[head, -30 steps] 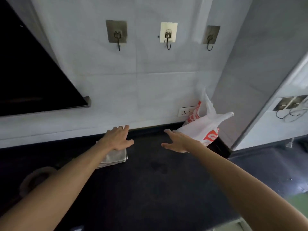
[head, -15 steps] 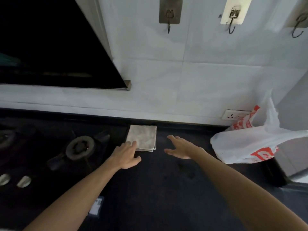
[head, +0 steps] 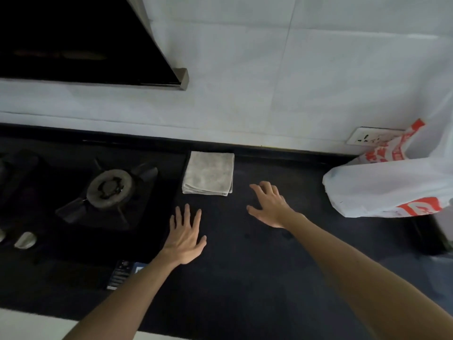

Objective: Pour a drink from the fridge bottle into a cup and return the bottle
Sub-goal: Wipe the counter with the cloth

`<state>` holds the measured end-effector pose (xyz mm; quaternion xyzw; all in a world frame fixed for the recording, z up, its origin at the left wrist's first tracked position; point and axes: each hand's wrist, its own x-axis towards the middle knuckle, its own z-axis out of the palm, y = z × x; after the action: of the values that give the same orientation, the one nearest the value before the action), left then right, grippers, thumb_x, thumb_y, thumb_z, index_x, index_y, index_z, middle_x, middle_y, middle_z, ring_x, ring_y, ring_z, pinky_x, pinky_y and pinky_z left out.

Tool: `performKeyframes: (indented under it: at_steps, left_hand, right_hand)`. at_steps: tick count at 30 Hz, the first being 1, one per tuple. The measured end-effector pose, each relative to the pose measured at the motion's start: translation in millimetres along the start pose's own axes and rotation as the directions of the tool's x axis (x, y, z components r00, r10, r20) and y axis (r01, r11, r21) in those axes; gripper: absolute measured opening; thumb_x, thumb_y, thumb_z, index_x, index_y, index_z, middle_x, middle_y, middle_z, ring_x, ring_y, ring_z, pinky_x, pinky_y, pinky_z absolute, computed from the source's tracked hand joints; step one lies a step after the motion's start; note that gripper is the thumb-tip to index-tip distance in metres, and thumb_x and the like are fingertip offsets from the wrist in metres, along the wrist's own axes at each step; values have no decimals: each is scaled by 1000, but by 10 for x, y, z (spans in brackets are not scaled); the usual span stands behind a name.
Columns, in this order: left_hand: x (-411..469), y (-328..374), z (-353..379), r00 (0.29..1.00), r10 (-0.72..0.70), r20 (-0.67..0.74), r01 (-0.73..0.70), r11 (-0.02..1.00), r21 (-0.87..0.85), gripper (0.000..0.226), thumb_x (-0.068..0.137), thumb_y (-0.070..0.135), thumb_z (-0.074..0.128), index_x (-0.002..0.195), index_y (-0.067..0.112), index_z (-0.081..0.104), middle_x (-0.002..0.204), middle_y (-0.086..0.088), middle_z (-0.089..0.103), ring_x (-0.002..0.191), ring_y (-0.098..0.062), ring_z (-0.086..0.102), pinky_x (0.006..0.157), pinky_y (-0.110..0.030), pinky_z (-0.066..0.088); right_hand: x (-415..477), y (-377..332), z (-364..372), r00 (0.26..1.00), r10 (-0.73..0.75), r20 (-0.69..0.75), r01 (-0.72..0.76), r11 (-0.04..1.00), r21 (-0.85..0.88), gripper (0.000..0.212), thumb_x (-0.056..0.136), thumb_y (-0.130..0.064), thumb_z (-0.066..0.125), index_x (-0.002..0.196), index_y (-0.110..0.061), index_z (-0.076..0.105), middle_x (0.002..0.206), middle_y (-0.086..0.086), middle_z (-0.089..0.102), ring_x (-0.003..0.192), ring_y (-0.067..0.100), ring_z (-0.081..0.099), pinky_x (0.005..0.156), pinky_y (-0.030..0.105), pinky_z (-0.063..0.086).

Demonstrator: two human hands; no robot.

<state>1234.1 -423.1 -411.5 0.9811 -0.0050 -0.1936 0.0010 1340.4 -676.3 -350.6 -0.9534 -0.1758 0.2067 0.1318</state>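
Note:
No bottle, cup or fridge shows in the head view. My left hand (head: 185,238) hovers palm down over the dark countertop (head: 245,278), fingers spread, holding nothing, just right of the stove's edge. My right hand (head: 269,204) reaches further forward over the counter, fingers apart and slightly curled, also empty. A folded grey cloth (head: 208,173) lies by the wall, beyond and between both hands, touched by neither.
A black gas stove with a burner (head: 110,187) and knobs (head: 24,240) fills the left. The range hood (head: 73,40) hangs above it. A white and red plastic bag (head: 392,187) sits at the right, below a wall socket (head: 367,139). White tiles back the counter.
The view has swung left and down: the wall hooks left the frame and the stove came in. My left hand came back off the cloth toward me; both hands stayed empty.

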Motion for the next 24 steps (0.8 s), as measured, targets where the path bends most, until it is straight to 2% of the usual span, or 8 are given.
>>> performKeyframes:
  at_steps: [2,5,10,14,19,21,24]
  left_hand:
    - [10,6,94,999,-5,-42,4,1000,-10,83,92,57,24,158,10,9,161,-31,2,147,-53,4,119,-63,14]
    - [25,-17,211,996,-17,-84,16,1000,-13,84,87,56,28,157,10,21,160,-31,13,146,-53,14,116,-64,19]
    - [56,-38,251,994,-22,-106,18,999,-41,85,88,58,32,158,15,13,163,-26,3,149,-48,4,119,-63,15]
    - [63,-54,275,995,-2,-103,-8,995,-102,87,88,58,40,159,16,12,164,-23,-3,150,-46,-3,119,-63,10]
    - [72,-62,282,994,-2,-108,-12,992,-126,87,87,57,41,159,18,10,165,-20,-8,151,-42,-12,120,-62,6]
    - [70,-58,268,995,-8,-99,-4,992,-127,87,86,56,41,159,19,10,165,-19,-9,151,-41,-13,121,-61,6]
    - [69,-61,276,994,-11,-108,-5,990,-144,87,85,55,41,158,21,9,165,-16,-11,151,-39,-15,121,-59,3]
  right_hand:
    - [85,26,86,1000,-1,-29,1,1000,-3,73,95,-50,50,154,-24,15,158,7,12,145,32,16,114,53,29]
    - [283,-5,161,998,-21,-64,22,1000,17,75,94,-49,50,154,-25,13,160,8,10,147,33,12,117,54,24]
    - [753,-230,225,983,-137,-118,139,990,5,72,95,-45,51,154,-21,17,158,10,19,146,33,16,120,52,18]
    - [1180,-543,244,979,-183,-85,179,982,-53,64,96,-38,48,151,-19,21,153,8,28,146,31,18,119,60,9]
    - [1668,-884,231,955,-274,-113,247,947,-207,53,94,-33,48,141,-13,35,142,11,42,133,32,35,108,55,31]
    - [1826,-938,303,948,-303,-101,279,939,-199,53,96,-32,46,144,-14,34,146,13,38,136,33,31,110,55,28]
    - [1922,-936,508,961,-254,-105,239,961,-139,56,100,-37,34,153,-23,23,161,12,17,149,33,9,120,55,10]
